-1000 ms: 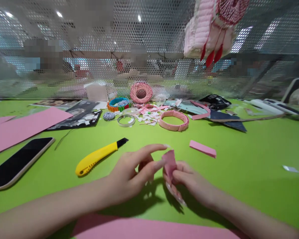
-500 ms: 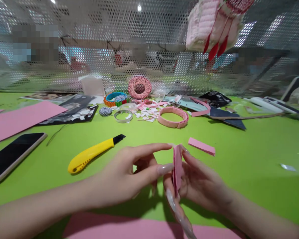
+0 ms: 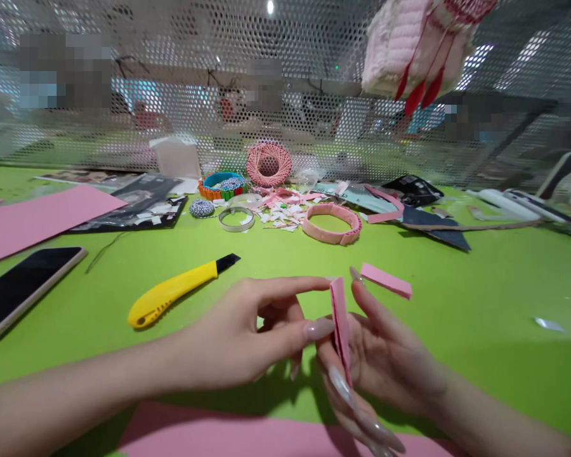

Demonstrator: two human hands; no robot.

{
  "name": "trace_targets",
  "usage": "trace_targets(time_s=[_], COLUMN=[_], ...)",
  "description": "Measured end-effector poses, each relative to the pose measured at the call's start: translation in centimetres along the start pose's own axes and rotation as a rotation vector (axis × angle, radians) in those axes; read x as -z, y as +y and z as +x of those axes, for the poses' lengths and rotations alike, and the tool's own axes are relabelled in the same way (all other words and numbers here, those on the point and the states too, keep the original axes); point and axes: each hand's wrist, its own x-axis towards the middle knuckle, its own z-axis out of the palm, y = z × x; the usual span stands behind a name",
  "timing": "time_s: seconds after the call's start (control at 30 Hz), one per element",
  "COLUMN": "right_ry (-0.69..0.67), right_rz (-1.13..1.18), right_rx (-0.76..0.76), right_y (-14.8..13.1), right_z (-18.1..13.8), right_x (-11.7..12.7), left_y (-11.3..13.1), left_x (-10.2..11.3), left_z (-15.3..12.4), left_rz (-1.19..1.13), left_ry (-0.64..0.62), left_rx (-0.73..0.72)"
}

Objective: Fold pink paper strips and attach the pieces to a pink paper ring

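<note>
A folded pink paper strip (image 3: pixel 341 324) stands nearly upright, its layers showing along one edge. My left hand (image 3: pixel 252 336) pinches it, with the thumb on its side and the index fingertip by its top. Behind and under the strip is my right hand (image 3: pixel 385 355), palm turned up. Its thumb is lifted away from the strip, and its long-nailed fingers spread below, touching the strip's lower part. A second folded pink strip (image 3: pixel 386 281) lies on the table just beyond my right thumb. To the left lies a yellow utility knife (image 3: pixel 176 292).
Pink sheets (image 3: pixel 42 219) lie at left and along the near edge (image 3: pixel 209 435). A phone (image 3: pixel 28 285) is at far left. Toward the back are a pink ring band (image 3: pixel 330 238), a clear ring (image 3: pixel 236 219), paper scraps (image 3: pixel 280 218) and a woven pink ring (image 3: pixel 268 164), before a perforated screen (image 3: pixel 171 114).
My right thumb has come off the top of the folded strip and its fingers have opened downward. The strip leans slightly differently, still pinched in my left hand.
</note>
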Motion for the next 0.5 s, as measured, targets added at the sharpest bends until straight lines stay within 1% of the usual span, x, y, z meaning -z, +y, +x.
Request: trace_targets(time_s=[0.13,0.27,0.5], right_ry=[0.040,0.038,-0.060], right_rz=[-0.024,-0.036,-0.009], right_rx=[0.001,0.013,0.037], right_y=[-0.18,-0.32,-0.62], right_z=[-0.12,-0.07,0.16], right_x=[-0.21,-0.24,-0.28], left_y=[0.05,-0.08,-0.26], left_x=[0.02,0.02,0.25], left_z=[-0.03,0.05,0.63], left_rz=[0.002,0.016,-0.010], left_ry=[0.000,0.008,0.022], left_rx=[0.021,0.026,0.088])
